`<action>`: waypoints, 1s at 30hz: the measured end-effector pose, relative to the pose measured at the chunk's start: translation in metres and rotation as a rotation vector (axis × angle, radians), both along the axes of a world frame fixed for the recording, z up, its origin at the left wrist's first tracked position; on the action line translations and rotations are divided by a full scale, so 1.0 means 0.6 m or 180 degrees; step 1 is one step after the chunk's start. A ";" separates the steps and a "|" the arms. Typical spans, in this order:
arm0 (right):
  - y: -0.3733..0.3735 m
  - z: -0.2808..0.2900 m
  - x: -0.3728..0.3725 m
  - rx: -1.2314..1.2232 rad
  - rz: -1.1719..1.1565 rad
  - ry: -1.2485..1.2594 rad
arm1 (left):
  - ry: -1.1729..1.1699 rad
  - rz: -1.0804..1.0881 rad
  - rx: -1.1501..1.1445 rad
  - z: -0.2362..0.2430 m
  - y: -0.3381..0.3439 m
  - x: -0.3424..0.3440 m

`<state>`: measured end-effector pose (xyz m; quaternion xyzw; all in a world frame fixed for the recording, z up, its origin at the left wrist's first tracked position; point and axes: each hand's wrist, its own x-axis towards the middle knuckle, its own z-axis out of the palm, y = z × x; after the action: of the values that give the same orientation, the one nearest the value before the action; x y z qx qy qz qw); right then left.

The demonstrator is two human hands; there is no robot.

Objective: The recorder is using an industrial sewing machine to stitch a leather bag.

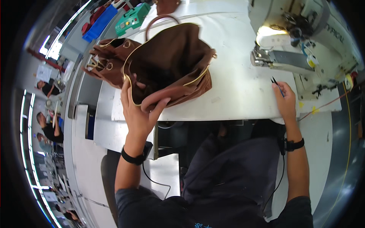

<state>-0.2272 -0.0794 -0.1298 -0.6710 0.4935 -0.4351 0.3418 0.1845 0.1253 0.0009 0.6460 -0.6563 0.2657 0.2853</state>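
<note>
A brown handbag [205, 81] stands on the white table with its mouth wide apart, showing a dark brown lining and a gold zipper along the rim. My left hand [138, 110] is closed on the bag's near left edge, by the rolled brown handle [161, 95]. Some of its fingers reach inside, over the lining. To the right of the bag, my right hand [285, 98] is closed around small thread snips [274, 81]. Their two dark pointed tips stick out, slightly apart, and point away from me; most of the tool is hidden in the palm.
A sewing machine [281, 60] with a lit lamp stands at the right. Other brown bags [114, 64] crowd the left side, near a green box with knobs [132, 19] and a blue bin [99, 23]. The white table's [243, 98] front edge lies before me. People work far left.
</note>
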 end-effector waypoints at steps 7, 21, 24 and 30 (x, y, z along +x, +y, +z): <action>0.000 -0.006 0.005 -0.0010 -0.0115 -0.0187 | 0.0669 -0.0281 0.0693 0.030 0.019 0.064; -0.002 -0.010 0.002 0.0007 -0.0159 -0.0173 | -0.0209 0.0117 0.0351 0.043 0.020 0.114; -0.003 -0.012 0.001 0.0125 -0.0130 -0.0159 | -0.0282 0.0206 0.0118 0.030 0.024 0.127; -0.007 -0.019 -0.004 0.0083 -0.0097 -0.0087 | 0.0542 -0.0011 0.0253 0.016 0.041 0.154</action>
<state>-0.2294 -0.0838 -0.1413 -0.6528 0.5046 -0.4429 0.3506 0.2769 0.1496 0.0105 0.6759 -0.6408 0.1830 0.3146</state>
